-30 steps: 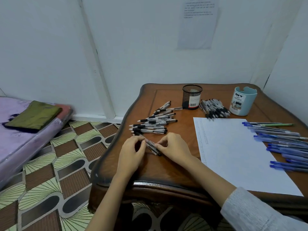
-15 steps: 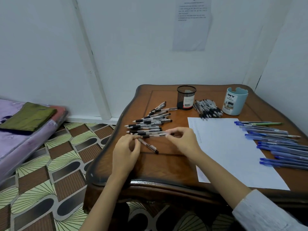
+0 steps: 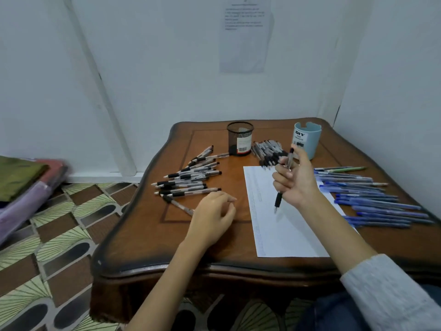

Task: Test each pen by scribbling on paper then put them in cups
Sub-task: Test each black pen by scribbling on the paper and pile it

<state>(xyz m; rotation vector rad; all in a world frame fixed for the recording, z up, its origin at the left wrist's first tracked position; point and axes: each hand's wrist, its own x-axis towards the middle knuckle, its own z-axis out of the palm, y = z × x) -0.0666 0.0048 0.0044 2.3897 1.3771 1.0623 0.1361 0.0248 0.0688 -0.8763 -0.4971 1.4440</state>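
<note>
Right hand (image 3: 297, 185) grips pen (image 3: 278, 199); left hand (image 3: 213, 211) loosely curled.

Wooden table (image 3: 148, 247) with a dark, scalloped rim, set in a corner between white walls. A black mesh cup (image 3: 239, 139) stands at far centre. A labelled light blue cup (image 3: 307, 137) stands to its right. A bundle of black-grip pens (image 3: 267, 150) lies between the two cups. A loose spread of black-grip pens (image 3: 191, 177) covers the left part, with one stray pen (image 3: 177, 203) slanted just in front of it. A white sheet of paper (image 3: 286, 230) lies flat, right of centre, reaching towards the near edge. Blue pens (image 3: 372, 201) lie in rows beside the sheet on the right, with a green pen (image 3: 348, 168) at their far end.
</note>
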